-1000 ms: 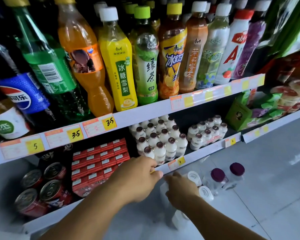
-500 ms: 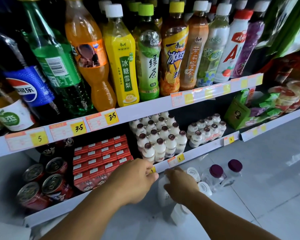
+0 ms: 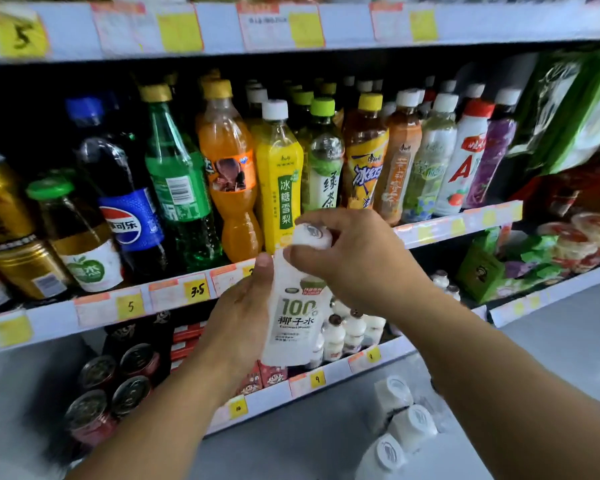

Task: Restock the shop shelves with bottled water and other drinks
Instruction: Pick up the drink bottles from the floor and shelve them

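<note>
shelving [image 3: 291, 32] with pale edge strips and yellow price tags fills the view, over a grey floor [image 3: 568, 341]. the middle shelf [image 3: 174, 292] carries tall bottles of cola, green soda, orange soda and teas. below, the lower shelf [image 3: 329, 375] holds red cans, red cartons and small white bottles. in front of these, the left hand [image 3: 238, 327] grips the body of a white coconut water bottle [image 3: 297, 320], held upright, while the right hand [image 3: 357, 258] curls round its cap. more white-capped bottles [image 3: 407, 422] stand on the floor.
</note>
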`<state>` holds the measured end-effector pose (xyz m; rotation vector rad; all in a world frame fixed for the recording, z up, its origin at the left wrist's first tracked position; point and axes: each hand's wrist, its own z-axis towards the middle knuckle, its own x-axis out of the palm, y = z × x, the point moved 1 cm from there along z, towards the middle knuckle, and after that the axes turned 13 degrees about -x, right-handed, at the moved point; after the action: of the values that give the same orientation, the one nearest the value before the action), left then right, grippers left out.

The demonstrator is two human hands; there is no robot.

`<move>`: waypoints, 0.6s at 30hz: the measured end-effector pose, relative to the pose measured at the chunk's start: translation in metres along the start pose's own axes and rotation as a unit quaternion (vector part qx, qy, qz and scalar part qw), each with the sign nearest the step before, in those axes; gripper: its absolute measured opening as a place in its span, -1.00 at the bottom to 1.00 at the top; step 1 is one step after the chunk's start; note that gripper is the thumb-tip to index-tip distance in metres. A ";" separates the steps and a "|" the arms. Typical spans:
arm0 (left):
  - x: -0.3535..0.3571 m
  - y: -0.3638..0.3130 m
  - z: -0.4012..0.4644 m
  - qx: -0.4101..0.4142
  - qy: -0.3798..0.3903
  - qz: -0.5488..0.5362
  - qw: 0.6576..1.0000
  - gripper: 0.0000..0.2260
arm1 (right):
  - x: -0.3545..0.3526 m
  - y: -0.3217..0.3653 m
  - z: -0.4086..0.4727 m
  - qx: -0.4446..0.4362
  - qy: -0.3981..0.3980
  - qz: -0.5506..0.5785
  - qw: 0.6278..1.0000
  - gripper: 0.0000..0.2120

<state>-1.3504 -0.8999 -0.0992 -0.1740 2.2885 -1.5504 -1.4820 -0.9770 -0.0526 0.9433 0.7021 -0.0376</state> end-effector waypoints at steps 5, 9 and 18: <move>-0.017 -0.048 -0.021 -0.001 0.084 -0.083 0.993 -0.48 | -0.029 0.054 0.042 -0.037 -0.082 0.089 0.992 -0.66; -0.027 -0.079 -0.034 0.030 0.095 -0.079 0.992 -0.51 | -0.044 0.080 0.062 -0.043 -0.126 0.098 0.986 -0.80; -0.027 -0.101 -0.053 0.048 0.096 -0.133 0.985 -0.82 | -0.045 0.087 0.055 -0.017 -0.142 0.220 0.965 -0.52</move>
<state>-1.3557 -0.8844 0.0171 -0.3289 2.4084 -1.8815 -1.4595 -0.9777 0.0569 1.0177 0.2175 0.2266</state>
